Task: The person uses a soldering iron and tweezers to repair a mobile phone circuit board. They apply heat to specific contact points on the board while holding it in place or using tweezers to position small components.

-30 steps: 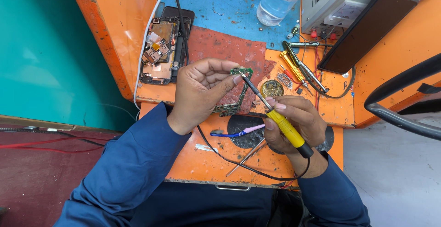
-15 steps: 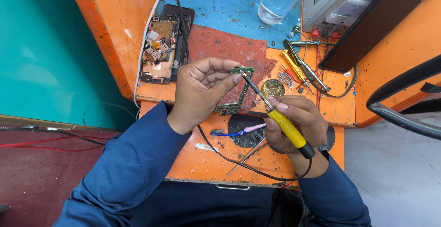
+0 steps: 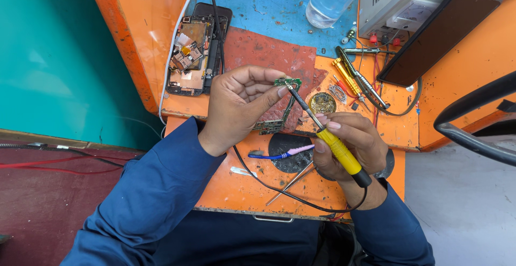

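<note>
Orange bench (image 3: 242, 190): left hand (image 3: 236, 107) half-hides circuit board (image 3: 279, 102) (soldering iron (image 3: 328, 137) touching).

Head view, steeply down, close over workbench (image 3: 242, 190)

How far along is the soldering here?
Done: the opened phone lies apart, its circuit board out. In hand: the left hand holds the board while the right hand puts the soldering iron tip on it. Left: the board is not back in the phone.
</note>
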